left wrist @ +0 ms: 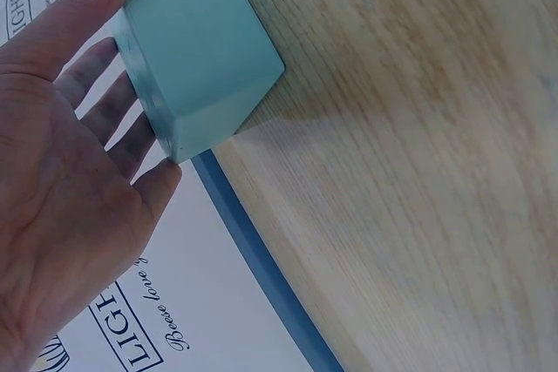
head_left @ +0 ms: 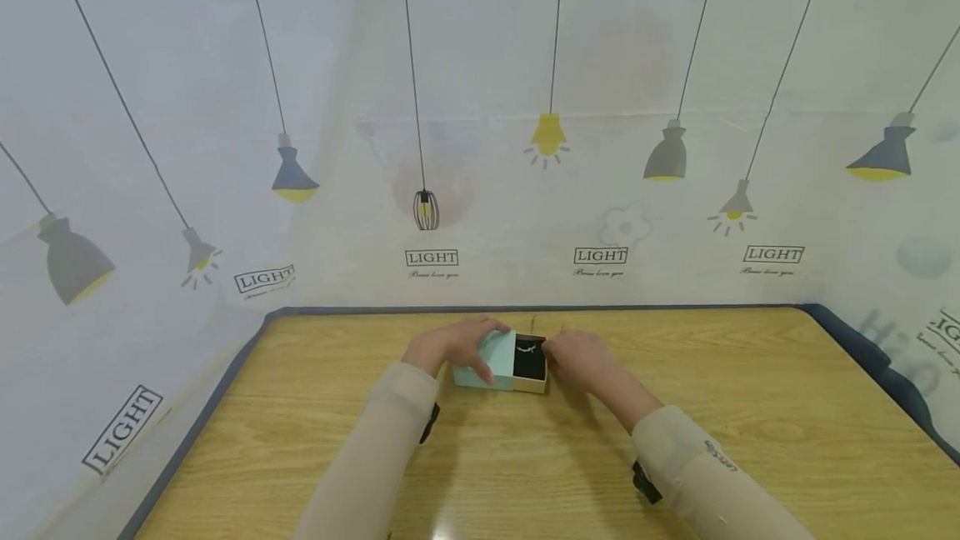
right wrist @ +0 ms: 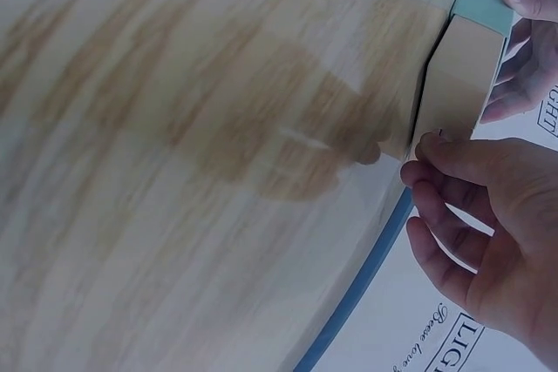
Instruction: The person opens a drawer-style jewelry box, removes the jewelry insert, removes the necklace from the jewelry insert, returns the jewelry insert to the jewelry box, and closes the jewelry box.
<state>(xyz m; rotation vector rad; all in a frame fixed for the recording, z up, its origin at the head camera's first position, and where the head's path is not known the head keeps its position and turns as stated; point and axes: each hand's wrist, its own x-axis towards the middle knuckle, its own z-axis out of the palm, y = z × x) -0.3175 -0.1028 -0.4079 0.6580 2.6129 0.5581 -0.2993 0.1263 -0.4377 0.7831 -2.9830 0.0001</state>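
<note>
A mint-green box sleeve [head_left: 497, 350] lies on the table near its far edge, with a beige inner drawer [head_left: 530, 385] drawn partly out to the right. Inside the drawer is a black insert [head_left: 529, 366] bearing a small silvery chain [head_left: 527, 348]. My left hand [head_left: 459, 343] grips the sleeve, thumb on the near side and fingers on the far side. At the drawer's right end, the thumb and forefinger of my right hand [head_left: 583, 362] pinch its edge. A tiny dark bit shows beside that thumb in the right wrist view; what it is I cannot tell.
The wood-grain table [head_left: 517, 465] has a blue border [head_left: 375, 308] along its far edge. Behind and beside it hangs a pale sheet [head_left: 495, 265] printed with lamps and lettering. Light reflects off the tabletop near the front.
</note>
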